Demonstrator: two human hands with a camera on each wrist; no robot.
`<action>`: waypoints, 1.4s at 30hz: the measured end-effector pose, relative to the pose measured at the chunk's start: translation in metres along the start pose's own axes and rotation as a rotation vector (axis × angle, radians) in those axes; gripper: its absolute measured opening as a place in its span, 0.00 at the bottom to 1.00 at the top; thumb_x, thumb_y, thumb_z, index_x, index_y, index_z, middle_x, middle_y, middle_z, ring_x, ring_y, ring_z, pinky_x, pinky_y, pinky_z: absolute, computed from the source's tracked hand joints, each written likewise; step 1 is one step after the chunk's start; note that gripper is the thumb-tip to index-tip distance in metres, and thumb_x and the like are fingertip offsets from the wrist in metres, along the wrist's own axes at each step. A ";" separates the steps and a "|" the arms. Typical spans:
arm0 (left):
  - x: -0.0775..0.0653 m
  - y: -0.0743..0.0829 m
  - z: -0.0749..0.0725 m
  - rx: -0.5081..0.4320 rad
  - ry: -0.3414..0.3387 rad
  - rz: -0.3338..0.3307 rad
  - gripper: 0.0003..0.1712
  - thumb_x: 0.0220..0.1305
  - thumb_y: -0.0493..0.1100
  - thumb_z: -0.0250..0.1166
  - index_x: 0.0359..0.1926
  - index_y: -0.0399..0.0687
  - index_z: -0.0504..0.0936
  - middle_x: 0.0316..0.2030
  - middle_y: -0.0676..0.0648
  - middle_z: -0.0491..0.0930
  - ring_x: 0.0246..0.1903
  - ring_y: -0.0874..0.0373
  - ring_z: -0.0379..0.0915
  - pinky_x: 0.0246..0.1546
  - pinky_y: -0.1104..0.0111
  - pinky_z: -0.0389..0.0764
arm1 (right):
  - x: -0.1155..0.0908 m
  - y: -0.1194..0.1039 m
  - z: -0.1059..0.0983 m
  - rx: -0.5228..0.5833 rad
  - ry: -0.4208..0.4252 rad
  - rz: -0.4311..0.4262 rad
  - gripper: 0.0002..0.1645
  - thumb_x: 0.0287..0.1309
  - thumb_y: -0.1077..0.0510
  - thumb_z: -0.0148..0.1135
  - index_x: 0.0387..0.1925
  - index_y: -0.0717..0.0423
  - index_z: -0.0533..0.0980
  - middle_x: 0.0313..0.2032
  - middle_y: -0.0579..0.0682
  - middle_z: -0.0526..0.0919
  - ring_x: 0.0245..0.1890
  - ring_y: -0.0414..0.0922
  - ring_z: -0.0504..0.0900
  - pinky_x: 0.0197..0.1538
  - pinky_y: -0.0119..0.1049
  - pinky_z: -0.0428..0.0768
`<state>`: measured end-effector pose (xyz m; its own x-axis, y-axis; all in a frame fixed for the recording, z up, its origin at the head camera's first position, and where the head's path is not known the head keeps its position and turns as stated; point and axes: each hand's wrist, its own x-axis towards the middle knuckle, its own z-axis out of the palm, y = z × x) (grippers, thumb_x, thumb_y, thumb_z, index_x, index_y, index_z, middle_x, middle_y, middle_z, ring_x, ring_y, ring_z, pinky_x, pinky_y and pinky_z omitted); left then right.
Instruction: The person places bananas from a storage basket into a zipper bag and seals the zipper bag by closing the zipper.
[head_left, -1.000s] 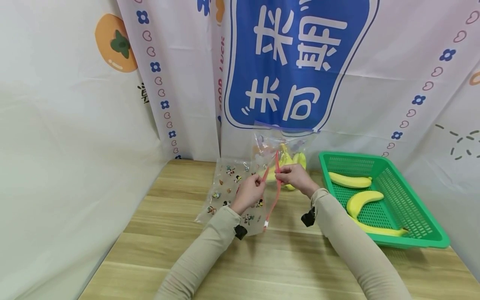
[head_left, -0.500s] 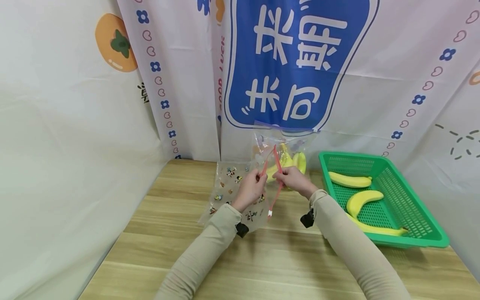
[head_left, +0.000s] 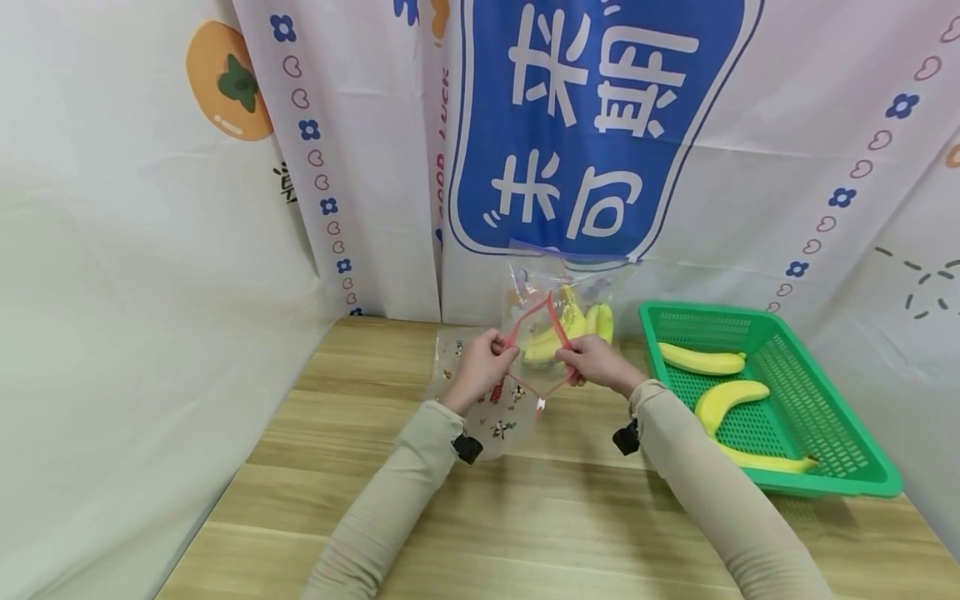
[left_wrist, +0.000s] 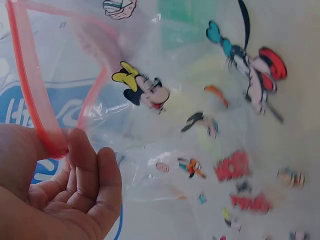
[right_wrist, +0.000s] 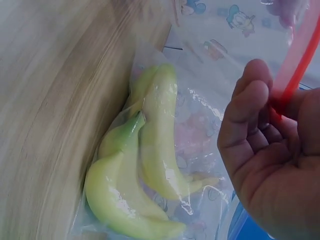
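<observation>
Left hand [head_left: 482,367] and right hand [head_left: 594,362], apart from each other, each pinching one side of the red zip strip [head_left: 558,321] of a transparent printed bag [head_left: 498,442]. The bag's mouth gapes as a diamond between them, above the middle of the counter [head_left: 540,525], with the white slider [head_left: 540,405] at the near corner; whether its base touches the wood cannot be told. Even, gentle outward tension, applied to the strip rather than the thin film, would probably hold the opening best. A second bag [head_left: 540,277], containing bagged bananas [head_left: 600,321], stands just behind, limiting forward movement; the green basket [head_left: 813,400] bounds the right, its near rim partly behind the right sleeve [head_left: 712,471]. Leftward and nearer the person, the counter offers more room.
</observation>
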<state>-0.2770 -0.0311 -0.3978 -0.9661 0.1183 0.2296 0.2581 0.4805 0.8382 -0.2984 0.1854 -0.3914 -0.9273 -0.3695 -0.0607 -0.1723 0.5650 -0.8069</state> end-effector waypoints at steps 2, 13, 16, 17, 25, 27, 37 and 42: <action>0.001 0.000 -0.003 0.034 0.016 -0.003 0.07 0.63 0.42 0.63 0.32 0.42 0.76 0.26 0.49 0.77 0.21 0.59 0.71 0.18 0.73 0.70 | -0.001 0.000 -0.002 0.004 0.001 0.000 0.18 0.70 0.58 0.47 0.38 0.69 0.78 0.17 0.51 0.76 0.19 0.43 0.77 0.27 0.39 0.80; 0.001 -0.004 -0.017 0.006 0.014 0.001 0.13 0.69 0.47 0.54 0.28 0.45 0.71 0.20 0.48 0.73 0.14 0.61 0.62 0.11 0.74 0.63 | -0.005 0.000 -0.009 -0.020 0.036 -0.021 0.22 0.73 0.53 0.42 0.29 0.64 0.75 0.19 0.53 0.76 0.18 0.44 0.76 0.24 0.39 0.79; 0.000 -0.005 -0.020 -0.023 -0.002 -0.013 0.13 0.69 0.47 0.53 0.29 0.45 0.70 0.21 0.46 0.74 0.15 0.61 0.64 0.11 0.74 0.63 | -0.007 0.001 -0.012 -0.052 0.048 -0.016 0.23 0.73 0.52 0.43 0.27 0.62 0.74 0.20 0.55 0.76 0.19 0.45 0.77 0.23 0.37 0.77; 0.000 -0.005 -0.021 -0.026 -0.001 -0.020 0.13 0.69 0.47 0.52 0.29 0.46 0.70 0.21 0.45 0.74 0.15 0.60 0.65 0.11 0.74 0.63 | -0.007 0.001 -0.013 -0.063 0.047 -0.014 0.23 0.73 0.52 0.43 0.26 0.62 0.74 0.20 0.55 0.76 0.19 0.45 0.77 0.23 0.37 0.77; 0.002 -0.006 -0.029 -0.001 0.060 -0.050 0.14 0.70 0.46 0.49 0.28 0.46 0.68 0.20 0.46 0.73 0.18 0.56 0.75 0.12 0.73 0.63 | -0.011 0.006 -0.023 -0.153 0.038 -0.009 0.25 0.74 0.52 0.40 0.25 0.63 0.72 0.20 0.56 0.77 0.21 0.51 0.79 0.24 0.38 0.78; 0.003 -0.007 -0.030 -0.002 0.068 -0.066 0.14 0.71 0.46 0.49 0.27 0.46 0.68 0.20 0.46 0.73 0.18 0.55 0.74 0.12 0.73 0.62 | -0.011 0.007 -0.025 -0.158 0.029 -0.002 0.26 0.73 0.51 0.40 0.24 0.63 0.72 0.20 0.56 0.77 0.23 0.56 0.79 0.24 0.38 0.78; 0.003 -0.010 -0.035 0.003 0.075 -0.096 0.15 0.72 0.48 0.48 0.28 0.46 0.70 0.21 0.43 0.77 0.12 0.56 0.66 0.07 0.72 0.59 | -0.014 0.011 -0.029 -0.178 0.005 0.013 0.25 0.73 0.49 0.41 0.23 0.57 0.72 0.19 0.51 0.76 0.22 0.54 0.79 0.25 0.39 0.78; 0.003 -0.012 -0.035 0.015 0.068 -0.110 0.15 0.72 0.47 0.49 0.29 0.46 0.70 0.20 0.43 0.77 0.12 0.57 0.67 0.07 0.72 0.61 | -0.016 0.016 -0.031 -0.175 -0.012 0.021 0.26 0.73 0.48 0.42 0.23 0.58 0.73 0.18 0.51 0.76 0.19 0.50 0.78 0.26 0.39 0.78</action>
<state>-0.2825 -0.0668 -0.3894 -0.9855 0.0051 0.1698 0.1495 0.5007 0.8526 -0.2968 0.2227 -0.3850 -0.9274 -0.3643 -0.0849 -0.2088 0.6924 -0.6907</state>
